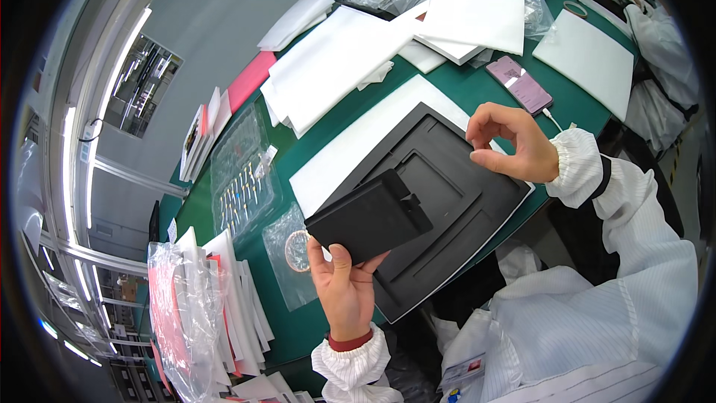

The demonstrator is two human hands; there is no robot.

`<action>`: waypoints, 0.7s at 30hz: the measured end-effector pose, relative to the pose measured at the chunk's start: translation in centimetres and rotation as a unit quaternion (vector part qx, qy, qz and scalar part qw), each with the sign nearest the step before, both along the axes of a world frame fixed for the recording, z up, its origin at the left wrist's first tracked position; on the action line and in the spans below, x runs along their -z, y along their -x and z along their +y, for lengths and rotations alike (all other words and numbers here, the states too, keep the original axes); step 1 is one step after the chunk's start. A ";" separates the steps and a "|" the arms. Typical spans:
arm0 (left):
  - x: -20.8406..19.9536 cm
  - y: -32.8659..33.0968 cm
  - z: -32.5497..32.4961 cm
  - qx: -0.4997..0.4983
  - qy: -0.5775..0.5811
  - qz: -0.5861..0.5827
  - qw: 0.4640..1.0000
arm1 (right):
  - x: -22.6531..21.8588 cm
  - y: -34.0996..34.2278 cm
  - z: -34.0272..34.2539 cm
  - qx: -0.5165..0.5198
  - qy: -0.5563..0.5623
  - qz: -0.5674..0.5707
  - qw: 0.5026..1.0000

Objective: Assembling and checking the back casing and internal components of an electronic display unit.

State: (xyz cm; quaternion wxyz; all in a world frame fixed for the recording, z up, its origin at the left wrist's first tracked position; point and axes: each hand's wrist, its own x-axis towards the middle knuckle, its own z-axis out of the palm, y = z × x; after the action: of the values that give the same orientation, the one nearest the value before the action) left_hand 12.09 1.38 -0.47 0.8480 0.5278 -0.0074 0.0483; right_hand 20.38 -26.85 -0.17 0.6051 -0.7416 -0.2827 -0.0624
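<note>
My left hand (347,291) holds a flat black rectangular foam-like piece (369,216) by its near edge, thumb on top. The piece is tilted, with a small notch at its right end. Beneath it lies a large black tray-like sheet (485,213) with stepped rectangular recesses, resting on a white foam sheet (328,168). Above the tray's far right corner is my right hand (518,142). Its fingers are curled, thumb and index tips slightly apart, with nothing visible between them.
On the green table (287,157) are a pink phone (520,84) with a white cable, stacked white foam sheets (335,60) and a clear tray of small parts (242,186). A plastic bag holds a copper-coloured ring (297,250). Wrapped sheets (186,313) stand at left; another person's sleeve (660,45) shows far right.
</note>
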 end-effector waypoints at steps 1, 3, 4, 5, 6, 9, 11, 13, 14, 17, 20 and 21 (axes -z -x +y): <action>0.1 0.0 0.0 0.002 0.004 0.002 1.000 | 0.1 -0.1 0.0 -0.001 -0.009 0.020 1.000; 0.1 0.0 0.0 0.003 0.007 0.004 1.000 | 0.2 -0.2 -0.2 -0.011 -0.016 0.057 0.998; 0.1 -0.1 0.0 0.004 0.011 0.005 1.000 | 0.2 -0.3 -0.3 -0.020 -0.023 0.093 0.995; 0.2 -0.1 0.0 0.003 0.010 0.005 1.000 | 0.3 -0.4 -0.4 -0.021 -0.024 0.094 0.995; 0.3 -0.1 0.1 0.000 0.011 0.003 1.000 | 0.4 -0.5 -0.4 -0.020 -0.028 0.104 0.994; 0.8 -0.1 0.3 -0.007 0.013 -0.009 1.000 | 0.4 -0.5 -0.6 -0.019 -0.027 0.114 0.993; 1.1 0.1 0.5 -0.012 0.014 -0.017 1.000 | 0.4 -0.5 -0.6 -0.019 -0.023 0.114 0.993; 1.3 0.2 0.5 -0.020 0.008 -0.037 0.999 | 0.5 -0.6 -0.6 -0.025 -0.031 0.106 0.994; 1.5 0.2 0.6 -0.022 0.006 -0.037 0.999 | 0.7 -0.7 -0.6 -0.028 -0.033 0.106 0.993; 2.0 0.6 0.9 -0.027 0.009 -0.062 0.998 | 0.9 -0.8 -0.4 -0.028 -0.069 0.150 0.986; 2.0 0.7 1.1 -0.030 0.021 -0.064 0.997 | 0.9 -1.0 -0.5 -0.029 -0.073 0.154 0.985; 1.8 0.6 1.2 -0.025 0.010 -0.062 0.998 | 1.0 -1.1 -0.5 -0.013 -0.049 0.114 0.992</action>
State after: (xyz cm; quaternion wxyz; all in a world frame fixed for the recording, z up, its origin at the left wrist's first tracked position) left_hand 11.45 2.58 -2.24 0.8497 0.5152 -0.0462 0.1019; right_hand 21.53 -27.33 -1.16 0.6694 -0.7100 -0.2178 0.0165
